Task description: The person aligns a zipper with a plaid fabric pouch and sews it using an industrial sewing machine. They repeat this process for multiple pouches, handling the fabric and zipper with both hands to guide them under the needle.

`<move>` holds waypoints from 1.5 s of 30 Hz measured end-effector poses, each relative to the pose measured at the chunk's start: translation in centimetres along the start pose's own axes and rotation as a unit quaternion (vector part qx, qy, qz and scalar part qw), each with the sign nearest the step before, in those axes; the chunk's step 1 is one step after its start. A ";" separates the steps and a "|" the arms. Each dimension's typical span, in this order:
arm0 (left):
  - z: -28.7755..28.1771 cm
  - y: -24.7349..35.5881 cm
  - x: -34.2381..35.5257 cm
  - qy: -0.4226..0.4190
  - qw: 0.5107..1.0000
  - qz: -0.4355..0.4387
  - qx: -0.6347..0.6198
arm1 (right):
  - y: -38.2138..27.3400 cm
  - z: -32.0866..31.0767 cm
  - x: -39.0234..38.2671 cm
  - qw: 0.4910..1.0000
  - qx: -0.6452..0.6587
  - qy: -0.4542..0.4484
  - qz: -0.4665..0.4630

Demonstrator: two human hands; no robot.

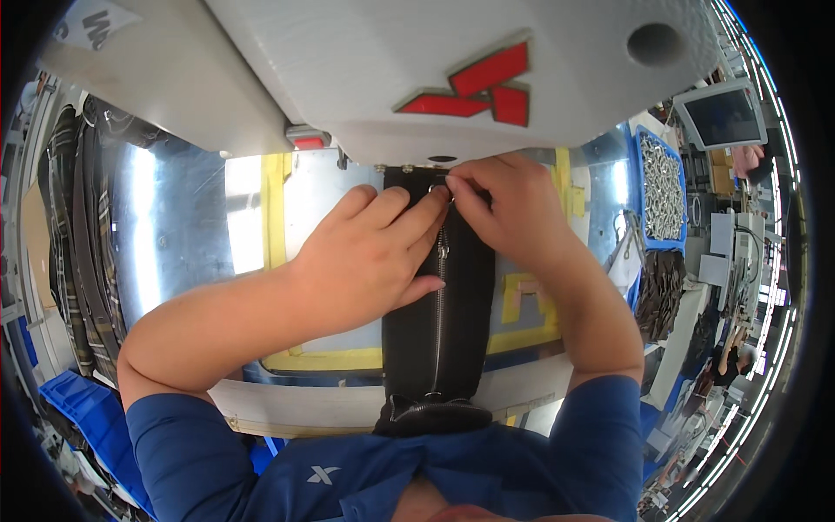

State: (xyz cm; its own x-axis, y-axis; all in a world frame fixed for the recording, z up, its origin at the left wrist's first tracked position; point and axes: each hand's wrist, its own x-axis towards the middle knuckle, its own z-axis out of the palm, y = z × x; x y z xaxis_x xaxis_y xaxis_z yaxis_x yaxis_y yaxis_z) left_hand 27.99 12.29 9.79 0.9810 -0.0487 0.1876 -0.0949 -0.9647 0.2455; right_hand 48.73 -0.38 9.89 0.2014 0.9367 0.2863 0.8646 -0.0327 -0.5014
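A long black fabric piece point(410, 339) with a silver metal zipper point(439, 326) runs from under the machine head toward my body. The zipper slider point(444, 251) sits partway up the teeth, just below my fingers. Flat over the fabric's left side lies my left hand point(370, 248), fingers stretched and thumb apart, its index fingertip by a small shiny ring-like bit at the zipper's far end. My right hand point(513, 209) pinches at that same far end; what its thumb and fingers grip is too small and covered to tell.
A large light-grey sewing machine point(365, 52) looms over both hands. Yellow tape point(274, 209) frames the white work plate. At right are a blue bin point(661, 187) of silver metal pieces, dark cloth pieces point(661, 296) and a monitor point(720, 116). Dark garments point(83, 235) hang left, above a blue crate point(96, 422).
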 end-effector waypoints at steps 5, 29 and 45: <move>-0.1 0.1 0.3 0.006 1.000 -0.020 -0.015 | -0.2 0.3 0.7 0.990 0.073 -0.022 0.115; -0.1 -1.4 0.5 0.043 0.990 -0.063 -0.122 | -0.9 -0.7 -1.1 0.991 -0.108 -0.038 -0.074; -1.1 -1.9 0.8 0.005 0.983 -0.078 -0.167 | -1.3 -0.3 -1.1 0.993 -0.103 -0.028 -0.044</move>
State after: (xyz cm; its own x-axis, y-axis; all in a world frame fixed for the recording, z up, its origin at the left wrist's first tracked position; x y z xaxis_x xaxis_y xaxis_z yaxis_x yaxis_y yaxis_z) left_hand 28.73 14.40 10.56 0.9865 0.0977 0.1315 0.0053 -0.8212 0.5706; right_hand 47.54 -1.45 10.43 0.0997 0.9567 0.2734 0.9547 -0.0145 -0.2973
